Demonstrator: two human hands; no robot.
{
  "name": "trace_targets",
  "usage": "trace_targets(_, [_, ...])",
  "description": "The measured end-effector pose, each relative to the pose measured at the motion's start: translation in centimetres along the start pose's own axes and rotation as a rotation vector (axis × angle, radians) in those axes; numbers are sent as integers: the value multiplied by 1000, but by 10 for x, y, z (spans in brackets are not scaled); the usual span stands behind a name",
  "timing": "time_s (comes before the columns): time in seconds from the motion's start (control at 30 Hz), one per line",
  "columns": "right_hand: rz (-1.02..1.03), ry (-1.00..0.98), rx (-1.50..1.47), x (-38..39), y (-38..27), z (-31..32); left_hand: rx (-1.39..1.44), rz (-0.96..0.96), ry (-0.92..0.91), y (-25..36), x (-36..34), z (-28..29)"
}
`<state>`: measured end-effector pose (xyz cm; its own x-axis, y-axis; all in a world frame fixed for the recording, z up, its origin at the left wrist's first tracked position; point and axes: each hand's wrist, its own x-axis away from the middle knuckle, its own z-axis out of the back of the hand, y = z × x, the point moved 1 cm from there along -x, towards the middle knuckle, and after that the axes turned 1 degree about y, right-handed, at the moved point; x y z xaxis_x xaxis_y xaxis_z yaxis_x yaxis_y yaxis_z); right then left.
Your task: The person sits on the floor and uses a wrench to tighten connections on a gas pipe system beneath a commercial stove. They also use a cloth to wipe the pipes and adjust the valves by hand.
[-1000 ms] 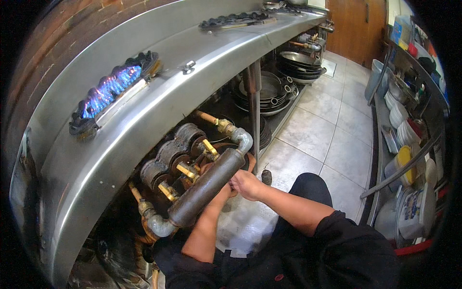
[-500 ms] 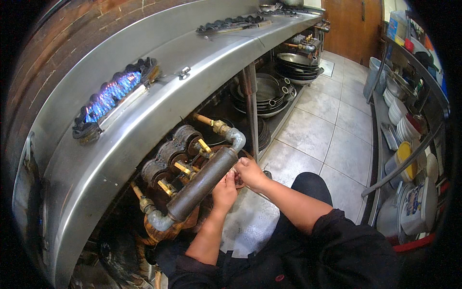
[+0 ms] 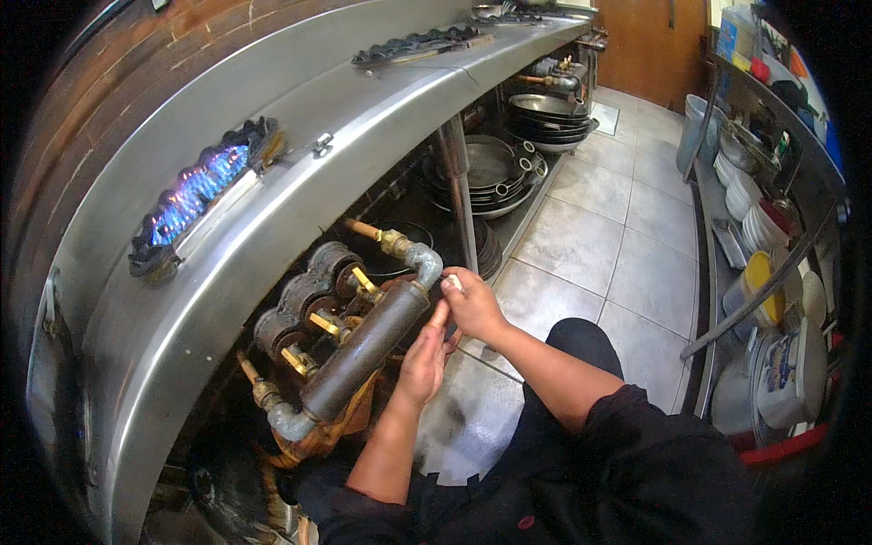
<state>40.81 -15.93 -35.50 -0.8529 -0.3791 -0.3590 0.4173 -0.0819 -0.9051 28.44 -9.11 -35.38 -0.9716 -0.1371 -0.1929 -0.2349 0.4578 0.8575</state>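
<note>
My right hand (image 3: 473, 307) is closed, and a small whitish object (image 3: 455, 283) pokes out at its thumb; I cannot tell its kind. Just left of it and lower, my left hand (image 3: 423, 361) has its fingers stretched up toward the right hand, palm turned inward. Both hands are beside a thick dark metal gas pipe (image 3: 363, 350) that slants under the stove edge. Along this pipe sit several yellow-handled gas valves (image 3: 327, 323), with a grey elbow fitting (image 3: 424, 263) at its upper end. Sooty round burner parts (image 3: 304, 295) lie behind the valves.
A blue-flamed burner (image 3: 202, 193) is lit on the steel stove top (image 3: 300, 182) at left. Stacked pans (image 3: 490, 168) fill the lower shelf behind a stove leg (image 3: 459, 186). At right, a metal rack (image 3: 772, 300) holds bowls and tubs. Tiled floor (image 3: 581, 218) runs between.
My hands have shifted slightly up and left in view, and the left fingers have straightened. The small whitish object now shows at my right hand. The whole view has moved a little.
</note>
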Motion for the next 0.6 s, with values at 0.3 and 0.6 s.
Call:
trace_targets(0.3, [603, -90, 137, 25, 3, -27, 321, 32, 27, -8, 7, 6])
trace_targets(0.6, [-760, -557, -1312, -4, 30, -8, -854, -296, 86, 25, 1, 3])
